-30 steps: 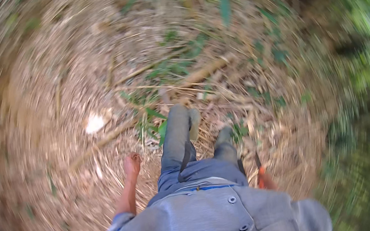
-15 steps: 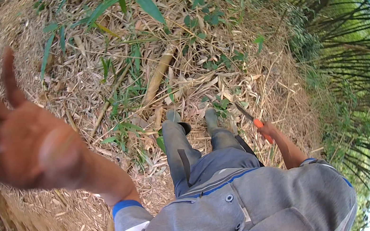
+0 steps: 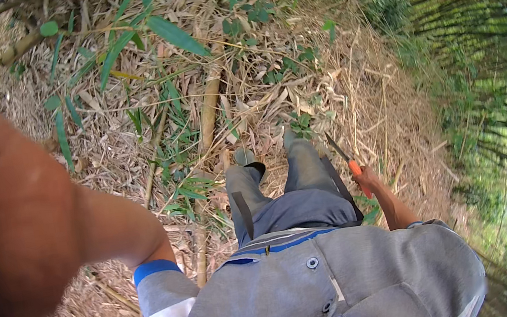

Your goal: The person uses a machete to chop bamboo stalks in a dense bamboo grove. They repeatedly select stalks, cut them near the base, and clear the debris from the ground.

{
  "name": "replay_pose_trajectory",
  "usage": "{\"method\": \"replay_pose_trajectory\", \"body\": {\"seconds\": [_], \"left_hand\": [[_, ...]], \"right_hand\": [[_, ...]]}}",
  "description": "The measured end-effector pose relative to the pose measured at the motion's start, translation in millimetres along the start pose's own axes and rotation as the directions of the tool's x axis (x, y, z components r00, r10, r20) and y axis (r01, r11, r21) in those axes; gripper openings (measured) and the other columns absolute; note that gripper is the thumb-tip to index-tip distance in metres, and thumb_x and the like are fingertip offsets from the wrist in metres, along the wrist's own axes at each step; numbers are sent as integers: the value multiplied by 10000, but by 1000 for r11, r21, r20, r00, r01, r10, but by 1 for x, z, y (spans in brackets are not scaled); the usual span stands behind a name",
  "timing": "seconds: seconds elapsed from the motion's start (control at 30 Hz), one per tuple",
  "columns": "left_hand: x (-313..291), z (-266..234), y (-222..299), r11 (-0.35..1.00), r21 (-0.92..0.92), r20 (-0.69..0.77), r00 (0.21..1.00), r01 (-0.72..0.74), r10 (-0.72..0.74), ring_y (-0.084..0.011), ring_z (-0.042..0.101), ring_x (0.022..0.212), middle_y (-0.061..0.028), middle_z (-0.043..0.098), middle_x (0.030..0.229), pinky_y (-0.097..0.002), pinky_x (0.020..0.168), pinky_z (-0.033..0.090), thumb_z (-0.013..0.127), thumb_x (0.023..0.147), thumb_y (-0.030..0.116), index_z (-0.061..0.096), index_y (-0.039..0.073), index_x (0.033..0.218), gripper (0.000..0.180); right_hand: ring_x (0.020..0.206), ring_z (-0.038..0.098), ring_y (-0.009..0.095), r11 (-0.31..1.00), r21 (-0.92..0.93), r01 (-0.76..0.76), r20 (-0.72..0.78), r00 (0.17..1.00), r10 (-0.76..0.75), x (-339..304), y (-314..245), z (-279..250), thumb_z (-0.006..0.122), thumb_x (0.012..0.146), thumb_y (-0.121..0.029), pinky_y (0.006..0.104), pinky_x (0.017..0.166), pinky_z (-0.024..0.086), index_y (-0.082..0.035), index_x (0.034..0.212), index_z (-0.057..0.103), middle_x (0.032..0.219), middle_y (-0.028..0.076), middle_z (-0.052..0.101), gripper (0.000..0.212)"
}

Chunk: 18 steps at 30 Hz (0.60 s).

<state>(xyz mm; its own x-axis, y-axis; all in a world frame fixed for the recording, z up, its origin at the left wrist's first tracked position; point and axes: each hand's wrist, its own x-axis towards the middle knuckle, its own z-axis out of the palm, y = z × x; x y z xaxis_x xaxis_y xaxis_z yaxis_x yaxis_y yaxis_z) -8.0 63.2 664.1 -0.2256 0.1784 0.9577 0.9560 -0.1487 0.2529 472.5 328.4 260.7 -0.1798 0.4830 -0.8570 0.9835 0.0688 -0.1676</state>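
Large and blurred at the left edge, my left hand (image 3: 19,213) is raised close to the camera. Its fingers are cut off or smeared, so their pose cannot be made out. Low beside my right leg, my right hand (image 3: 368,179) is closed around the orange handle of a bladed hand tool (image 3: 341,152). The narrow dark blade points forward and slightly left, above dry litter. Whether it is a knife or a saw cannot be told.
Dry bamboo leaves and straw (image 3: 271,100) cover the ground. A cut bamboo piece (image 3: 211,106) lies ahead of my boots (image 3: 245,157). Green leafy shoots (image 3: 176,35) hang at the front left. Dense bamboo stems (image 3: 473,47) stand at the right.
My left hand has come closer to the camera, and its spread fingers no longer show. The ground has shifted in view as I move. My right hand keeps its grip on the tool.
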Motion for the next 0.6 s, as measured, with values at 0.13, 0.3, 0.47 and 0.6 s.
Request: {"method": "replay_pose_trajectory", "body": {"seconds": [0.13, 0.3, 0.47, 0.6], "left_hand": [[-63, 44, -33, 832, 60, 87, 827, 552, -555, -177, 595, 908, -79, 637, 992, -288, 803, 470, 629, 837, 197, 632, 37, 1000, 229], [-245, 46, -41, 470, 537, 509, 176, 701, -843, -205, 584, 979, -84, 606, 1101, -346, 826, 464, 626, 830, 242, 577, 82, 1146, 358], [-363, 43, -5, 369, 780, 569, -327, 505, -755, -291, 593, 896, -148, 611, 988, -363, 780, 472, 632, 765, 192, 585, 63, 1097, 359], [-366, 78, 20, 396, 717, 589, -195, 573, -784, -305, 586, 884, -142, 617, 936, -377, 768, 463, 625, 777, 195, 595, 50, 1042, 304]], "right_hand": [[492, 591, 186, 989, 100, -106, 29, 994, 104, -30, 16, 21, 657, 681, -200, 329, 481, 471, 22, 852, 607, 614, 109, 608, 285], [488, 582, 197, 966, 187, -181, 140, 978, 156, 6, 49, 36, 675, 675, -183, 344, 454, 474, 46, 807, 603, 612, 109, 599, 275], [492, 575, 205, 868, 419, -266, 223, 957, 185, 26, 67, 61, 670, 685, -155, 351, 431, 470, 58, 795, 598, 637, 109, 597, 250], [495, 536, 176, 697, 634, -334, 264, 941, 211, 47, 87, 69, 613, 756, -144, 351, 441, 460, 9, 830, 590, 642, 78, 563, 171]]}}
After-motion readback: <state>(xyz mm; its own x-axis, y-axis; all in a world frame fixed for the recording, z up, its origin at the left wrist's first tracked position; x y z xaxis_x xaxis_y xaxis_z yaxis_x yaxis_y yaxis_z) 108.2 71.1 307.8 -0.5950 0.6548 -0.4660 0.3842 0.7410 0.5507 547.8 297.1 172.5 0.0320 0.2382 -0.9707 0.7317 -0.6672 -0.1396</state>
